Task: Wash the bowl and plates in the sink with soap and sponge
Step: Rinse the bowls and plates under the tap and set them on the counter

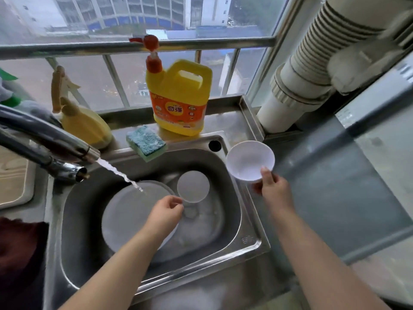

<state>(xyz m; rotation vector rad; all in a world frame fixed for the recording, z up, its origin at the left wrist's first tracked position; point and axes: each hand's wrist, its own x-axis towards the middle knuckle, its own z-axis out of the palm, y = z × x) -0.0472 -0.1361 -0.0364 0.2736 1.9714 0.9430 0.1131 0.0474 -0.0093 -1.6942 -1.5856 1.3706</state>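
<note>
A white bowl [250, 161] is held over the sink's right rim, pinched at its near edge by the right hand [273, 189], thumb inside the rim and fingers beneath. Inside the steel sink [232, 222], the left hand [165, 212] pinches the near edge of a small plate [193, 186], lifted and tilted above the drain, beside a large plate [129, 213] lying in the basin. Water runs from the faucet [49, 142] onto the large plate. A soapy blue-and-green sponge [146, 140] sits on the back ledge, near a yellow detergent bottle [178, 97].
</note>
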